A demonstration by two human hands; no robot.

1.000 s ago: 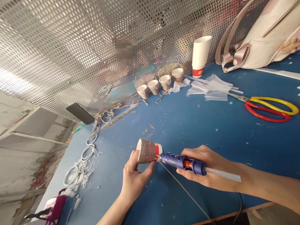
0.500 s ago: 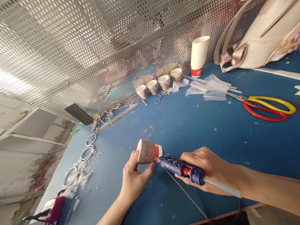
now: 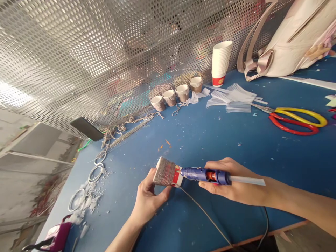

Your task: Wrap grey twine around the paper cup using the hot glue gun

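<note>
Left hand: the person's left hand (image 3: 148, 199) is clamped on a white paper cup with a red band, wrapped in grey-brown cord (image 3: 165, 171); the thumb is at the lower side.
Paper cup: it lies tilted in the left hand, over the near part of the blue table (image 3: 210, 140), with the wide end to the left and the red band to the right. Whether it touches the table, I cannot tell.
Right hand: the right hand (image 3: 240, 196) grips a dark blue plastic glue gun (image 3: 194, 173); the two hands are apart from each other.
Glue gun: its nozzle points left, at the red band; contact is too small to tell. A translucent white glue stick (image 3: 248, 180) comes out of its rear.
Loose cord: one thin brownish cord (image 3: 204, 211) runs from the cup's lower side down to the near table edge.
Far side: four small cord-wrapped cups (image 3: 182, 93) stand in a row before the grey perforated metal panel (image 3: 91, 52); a tall stack of white paper cups (image 3: 222, 63) stands to their right.
Right side: scissors with red and yellow handles (image 3: 296, 120) lie beside whitish thin strips (image 3: 233, 98).
</note>
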